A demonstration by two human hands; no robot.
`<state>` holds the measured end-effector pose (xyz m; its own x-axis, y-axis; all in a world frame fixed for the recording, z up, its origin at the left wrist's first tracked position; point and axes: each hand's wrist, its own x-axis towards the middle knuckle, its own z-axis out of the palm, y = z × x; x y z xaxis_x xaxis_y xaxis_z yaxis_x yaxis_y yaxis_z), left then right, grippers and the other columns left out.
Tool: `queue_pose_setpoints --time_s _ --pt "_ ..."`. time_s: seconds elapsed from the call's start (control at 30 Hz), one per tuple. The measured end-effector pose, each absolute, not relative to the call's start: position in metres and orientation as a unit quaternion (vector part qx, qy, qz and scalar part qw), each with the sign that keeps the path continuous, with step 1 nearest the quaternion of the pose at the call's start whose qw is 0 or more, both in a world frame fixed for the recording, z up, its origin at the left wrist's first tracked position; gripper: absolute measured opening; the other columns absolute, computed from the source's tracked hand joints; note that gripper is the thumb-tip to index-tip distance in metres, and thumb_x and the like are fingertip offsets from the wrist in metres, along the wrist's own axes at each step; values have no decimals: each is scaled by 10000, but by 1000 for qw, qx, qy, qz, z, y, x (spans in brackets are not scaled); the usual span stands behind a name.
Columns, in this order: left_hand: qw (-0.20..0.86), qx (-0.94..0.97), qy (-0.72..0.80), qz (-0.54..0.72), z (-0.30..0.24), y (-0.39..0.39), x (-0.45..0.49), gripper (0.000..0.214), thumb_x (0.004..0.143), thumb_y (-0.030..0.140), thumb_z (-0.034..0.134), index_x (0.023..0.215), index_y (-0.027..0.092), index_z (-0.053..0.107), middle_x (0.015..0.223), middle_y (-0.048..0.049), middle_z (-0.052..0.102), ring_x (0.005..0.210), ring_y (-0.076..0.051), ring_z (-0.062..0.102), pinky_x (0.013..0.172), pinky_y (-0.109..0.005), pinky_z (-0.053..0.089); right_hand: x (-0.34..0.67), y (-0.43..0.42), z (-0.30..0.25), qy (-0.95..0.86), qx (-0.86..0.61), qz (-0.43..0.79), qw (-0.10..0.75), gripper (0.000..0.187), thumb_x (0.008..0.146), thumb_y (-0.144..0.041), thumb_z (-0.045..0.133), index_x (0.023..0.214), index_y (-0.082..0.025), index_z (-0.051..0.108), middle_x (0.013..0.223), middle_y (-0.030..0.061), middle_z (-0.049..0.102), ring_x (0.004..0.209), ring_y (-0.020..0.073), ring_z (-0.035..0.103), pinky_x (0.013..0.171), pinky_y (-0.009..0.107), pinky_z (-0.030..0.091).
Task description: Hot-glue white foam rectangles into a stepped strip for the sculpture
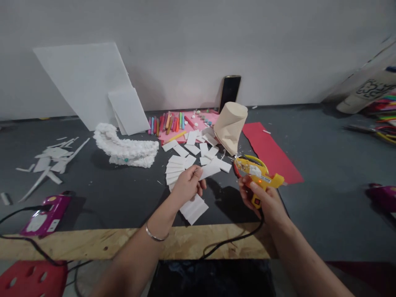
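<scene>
My left hand (185, 185) pinches a small white foam strip (210, 170) and holds it above the dark table. A silver bangle (155, 235) circles that wrist. My right hand (262, 200) grips a yellow hot glue gun (258, 175) by its handle, nozzle pointing left toward the strip; a small orange light glows on it. Its black cord (229, 241) trails over the table's wooden front edge (93, 243). Several cut white foam pieces (192, 150) lie spread just beyond my hands, and another white piece (194, 209) lies under my left wrist.
A white curved foam shape (126, 148) lies at left centre. A beige paper cone (231, 126), red sheet (270, 150), pink sheet with coloured sticks (173, 122), phone (230, 90) and white boards (83, 80) sit further back. A purple glue gun (46, 214) lies at left.
</scene>
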<state>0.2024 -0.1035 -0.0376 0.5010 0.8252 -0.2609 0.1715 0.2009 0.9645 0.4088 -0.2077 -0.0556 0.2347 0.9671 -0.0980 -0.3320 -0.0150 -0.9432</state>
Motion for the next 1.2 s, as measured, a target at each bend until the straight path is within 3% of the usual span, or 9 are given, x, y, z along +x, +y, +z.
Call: queue_pose_setpoints --time_s 0.13,0.3,0.43,0.67,0.9,1.0,1.1,1.2 --pt "700 520 388 300 -33 -103 202 389 853 566 591 966 194 576 671 31 567 460 -61 504 394 -180 266 409 -208 -56 -338 -483 522 617 285 840 -466 685 927 -203 615 716 -8 578 401 60 441 271 161 226" --pt "742 466 364 317 -30 -102 201 440 824 532 668 1078 172 673 776 -11 561 630 -83 542 519 -211 356 409 -207 -60 -331 -474 518 631 254 840 -437 697 926 -208 628 772 5 587 461 65 463 322 166 304" --pt "719 504 379 293 -32 -101 199 439 869 484 619 1163 164 685 792 -37 609 669 -106 546 574 -239 383 409 -206 -60 -324 -469 521 636 268 822 -440 715 932 -207 642 798 12 584 500 76 477 336 167 319" --pt "658 581 411 248 -30 -101 197 472 833 306 652 1278 150 622 718 -21 660 695 -139 614 677 -274 475 409 -208 -60 -337 -477 521 622 252 853 -439 671 968 -222 615 767 5 590 458 80 445 333 190 298" --pt "641 590 390 298 -39 -100 199 475 777 318 714 1225 174 652 899 -46 659 761 -147 681 765 -309 535 408 -208 -56 -350 -481 525 609 278 858 -473 660 946 -217 595 688 -12 573 390 68 412 296 184 228" --pt "624 604 390 306 -39 -99 200 461 766 337 727 1195 181 666 890 -34 643 703 -131 662 710 -291 537 409 -209 -58 -351 -478 526 609 264 870 -460 652 957 -217 596 696 -10 575 403 68 425 310 182 243" --pt "623 609 403 280 -35 -101 201 454 826 435 660 1191 165 650 689 12 601 535 -99 561 531 -234 460 409 -209 -59 -351 -478 524 611 269 868 -463 656 958 -216 599 698 -9 572 416 73 432 315 182 249" --pt "614 613 414 276 -32 -103 200 441 887 584 515 907 168 660 586 34 535 442 -75 460 441 -211 356 408 -209 -57 -355 -480 516 614 269 863 -456 664 961 -213 605 711 -8 573 426 72 430 324 185 258"
